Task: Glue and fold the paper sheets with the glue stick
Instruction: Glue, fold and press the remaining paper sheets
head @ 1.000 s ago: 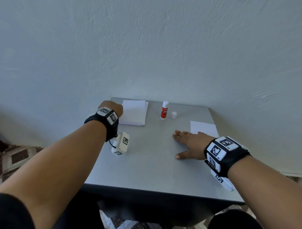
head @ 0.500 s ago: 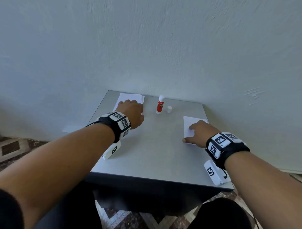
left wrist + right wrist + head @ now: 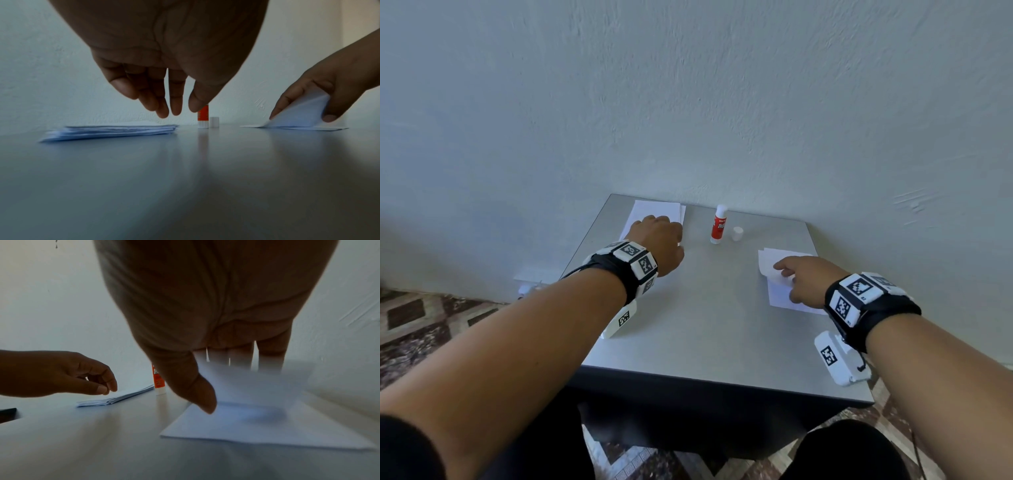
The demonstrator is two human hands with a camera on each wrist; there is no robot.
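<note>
Nearest, on the grey table (image 3: 705,325), the right hand (image 3: 804,281) works a single white sheet (image 3: 779,296) lying on the right side. Thumb and fingers are closed on the sheet's far part, which is lifted and curled back over the flat near part — in the right wrist view the raised flap (image 3: 252,382) is blurred, thin and bluish-white in the shade, with the thumb in front of it and the fingers behind. The near part stays flat on the table, its corner crisp.

Further in, on the left, the left hand (image 3: 657,240) hangs over the near edge of a stack of paper sheets (image 3: 654,212). Its fingers (image 3: 160,104) point down, loosely together and relaxed, holding nothing; the left wrist view shows a gap between fingertips and stack (image 3: 111,131). The stack is low, white, its edges slightly uneven.

Farthest, close to the pale wall (image 3: 688,102), the glue stick (image 3: 718,224) stands upright between the two papers — red-orange body, white base and white top. Just to its right stands its small white cap (image 3: 737,234), apart from it.
</note>
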